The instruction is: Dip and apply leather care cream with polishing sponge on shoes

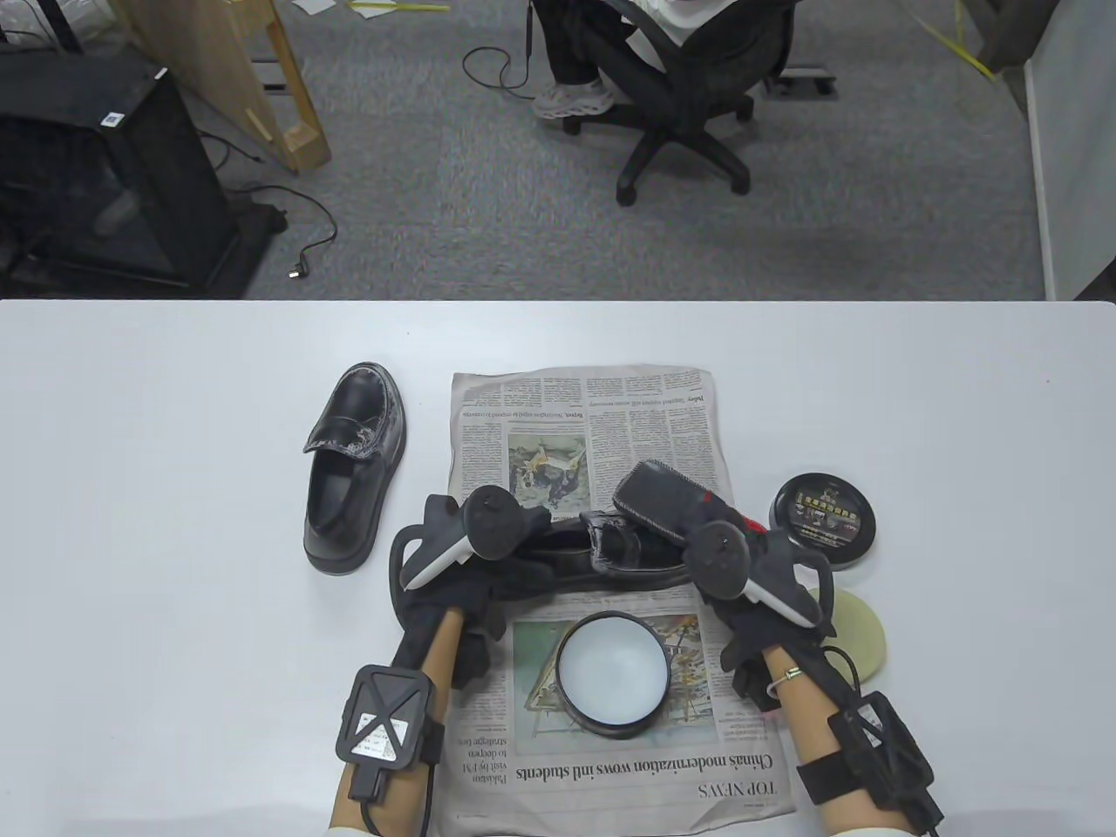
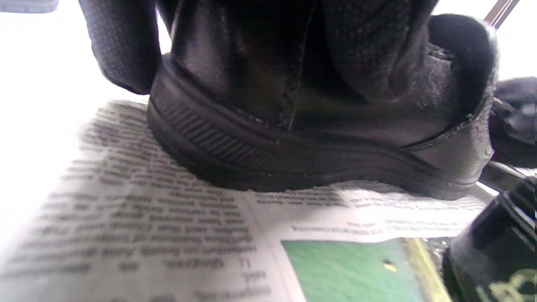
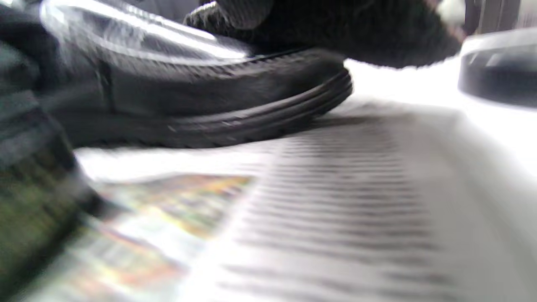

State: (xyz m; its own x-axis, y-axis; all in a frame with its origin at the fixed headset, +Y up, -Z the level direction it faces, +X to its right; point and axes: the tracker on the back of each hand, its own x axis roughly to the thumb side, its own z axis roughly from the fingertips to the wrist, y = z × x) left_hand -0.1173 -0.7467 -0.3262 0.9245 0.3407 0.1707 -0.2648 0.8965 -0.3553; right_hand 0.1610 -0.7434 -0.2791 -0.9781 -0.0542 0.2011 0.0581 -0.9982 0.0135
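A black shoe point(image 1: 628, 558) lies across the newspaper point(image 1: 584, 418). My left hand point(image 1: 510, 545) grips its heel end; in the left wrist view my gloved fingers point(image 2: 121, 50) wrap the heel point(image 2: 260, 138). My right hand point(image 1: 728, 545) holds a dark polishing sponge point(image 1: 663, 501) against the shoe's toe end; in the right wrist view the sponge point(image 3: 335, 33) sits on top of the toe point(image 3: 209, 105). The open cream jar point(image 1: 613, 671) with pale cream stands on the newspaper in front of the shoe. A second black shoe point(image 1: 353, 471) rests on the table at the left.
The jar's black lid point(image 1: 824, 520) lies on the table to the right of the newspaper. A pale yellow round pad point(image 1: 863, 632) lies partly under my right wrist. The white table point(image 1: 174, 610) runs wide on both sides.
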